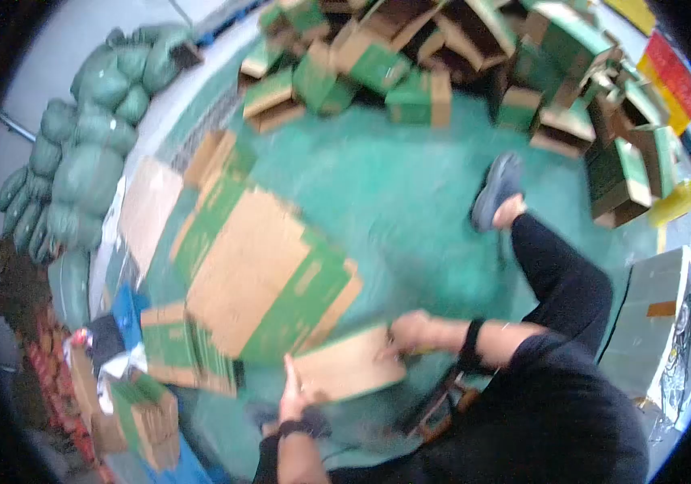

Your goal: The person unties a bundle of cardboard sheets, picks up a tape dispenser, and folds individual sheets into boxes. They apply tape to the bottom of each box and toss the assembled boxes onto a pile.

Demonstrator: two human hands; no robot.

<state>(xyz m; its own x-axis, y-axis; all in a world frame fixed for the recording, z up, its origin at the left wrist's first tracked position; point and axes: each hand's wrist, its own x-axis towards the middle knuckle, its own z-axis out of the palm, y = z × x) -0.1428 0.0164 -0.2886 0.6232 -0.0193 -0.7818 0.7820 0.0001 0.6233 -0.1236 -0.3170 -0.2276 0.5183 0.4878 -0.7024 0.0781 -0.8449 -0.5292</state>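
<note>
A brown cardboard box point(349, 367), edged with green, is held up in front of my lap, its plain face turned toward me. My left hand point(293, 393) grips its left end, thumb along the edge. At the other end, my right hand point(411, 332) is closed against the upper corner. A small yellowish bit shows beneath that hand, too blurred to make out. Just beyond the box lies a stack of flattened green-and-brown cartons point(248, 270) on the floor.
Opened cartons point(377, 64) are heaped at the far side of the green floor point(394, 194). Stuffed green sacks point(95, 169) line the left. More folded cartons point(148, 419) lie at lower left. A grey cabinet point(652, 310) stands at right. My shoe point(497, 194) is stretched forward.
</note>
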